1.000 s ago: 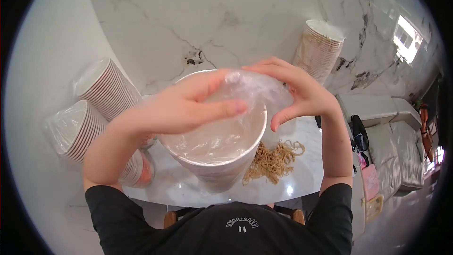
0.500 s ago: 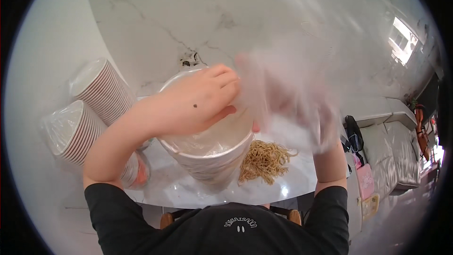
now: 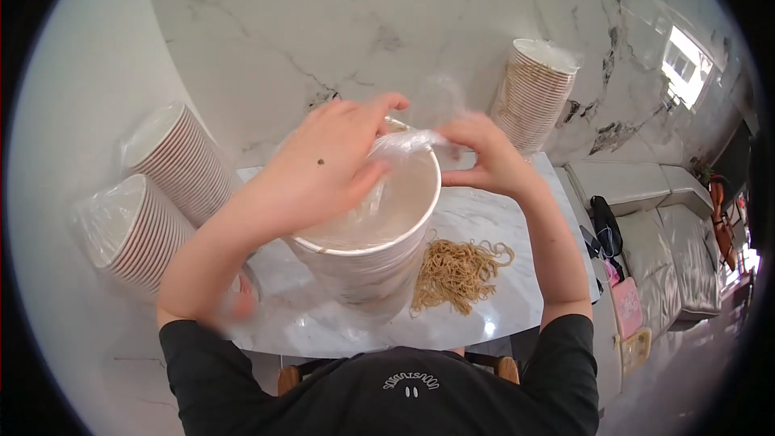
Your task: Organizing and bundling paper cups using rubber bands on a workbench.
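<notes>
A tall stack of white paper tubs (image 3: 363, 262) stands in front of me, with clear plastic around its side. My right hand (image 3: 488, 157) pinches the gathered clear plastic bag (image 3: 412, 142) at the far right of the rim. Over the left part of the rim lies my left hand (image 3: 319, 165), its thumb and forefinger apart, touching the plastic's left end. Its other fingers are partly hidden. A heap of tan rubber bands (image 3: 460, 274) sits on the marble table (image 3: 517, 230), right of the stack.
Two wrapped tub stacks (image 3: 184, 161) (image 3: 129, 230) lean at the left. Another wrapped stack (image 3: 539, 93) stands at the back right by the marble wall (image 3: 420, 16). A grey sofa (image 3: 678, 250), a black bag (image 3: 607, 226) and a pink item (image 3: 626, 307) are at right.
My right hand has come down and left to the rim, and the loose, blurred plastic is now bunched between my hands. The back-right tub stack has come into sight.
</notes>
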{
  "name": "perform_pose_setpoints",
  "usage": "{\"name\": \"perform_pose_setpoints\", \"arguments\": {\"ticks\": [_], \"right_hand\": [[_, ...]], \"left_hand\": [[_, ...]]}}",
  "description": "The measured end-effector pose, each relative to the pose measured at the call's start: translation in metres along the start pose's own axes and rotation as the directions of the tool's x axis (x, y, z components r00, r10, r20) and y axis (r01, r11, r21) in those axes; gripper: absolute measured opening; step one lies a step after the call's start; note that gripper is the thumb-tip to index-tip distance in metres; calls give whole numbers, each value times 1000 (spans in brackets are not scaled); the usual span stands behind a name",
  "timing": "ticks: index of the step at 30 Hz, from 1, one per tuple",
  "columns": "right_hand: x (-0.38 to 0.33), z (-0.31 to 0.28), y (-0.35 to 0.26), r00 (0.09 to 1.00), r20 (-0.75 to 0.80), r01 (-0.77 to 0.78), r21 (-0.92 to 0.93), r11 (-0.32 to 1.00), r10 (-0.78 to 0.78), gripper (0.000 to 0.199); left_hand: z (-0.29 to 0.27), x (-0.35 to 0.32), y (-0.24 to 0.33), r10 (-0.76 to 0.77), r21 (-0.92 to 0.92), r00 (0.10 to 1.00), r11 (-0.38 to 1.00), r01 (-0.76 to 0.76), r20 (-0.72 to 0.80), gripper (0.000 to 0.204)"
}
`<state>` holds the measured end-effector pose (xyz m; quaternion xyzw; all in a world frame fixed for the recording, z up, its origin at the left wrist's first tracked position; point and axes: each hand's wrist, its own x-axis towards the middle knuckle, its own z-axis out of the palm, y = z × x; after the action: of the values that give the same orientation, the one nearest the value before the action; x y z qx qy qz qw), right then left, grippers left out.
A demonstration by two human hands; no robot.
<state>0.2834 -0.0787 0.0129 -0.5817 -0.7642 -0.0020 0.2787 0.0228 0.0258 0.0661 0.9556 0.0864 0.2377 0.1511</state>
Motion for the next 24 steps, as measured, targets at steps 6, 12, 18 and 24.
{"name": "perform_pose_setpoints", "arguments": {"ticks": [6, 12, 18, 24], "right_hand": [[-27, 9, 13, 970, -209, 190, 352, 917, -121, 19], [-63, -6, -13, 952, 307, -304, 939, 160, 9, 37], [-34, 12, -58, 967, 12, -12, 1000, -2, 255, 59], [37, 16, -15, 978, -208, 189, 938, 290, 36, 74]], "left_hand": [[3, 3, -11, 169, 425, 977, 881, -207, 127, 19], [14, -2, 0, 257, 342, 966, 905, -255, 41, 9], [11, 8, 16, 0, 206, 991, 978, 28, -135, 21], [25, 5, 24, 60, 537, 968, 840, 83, -244, 24]]}}
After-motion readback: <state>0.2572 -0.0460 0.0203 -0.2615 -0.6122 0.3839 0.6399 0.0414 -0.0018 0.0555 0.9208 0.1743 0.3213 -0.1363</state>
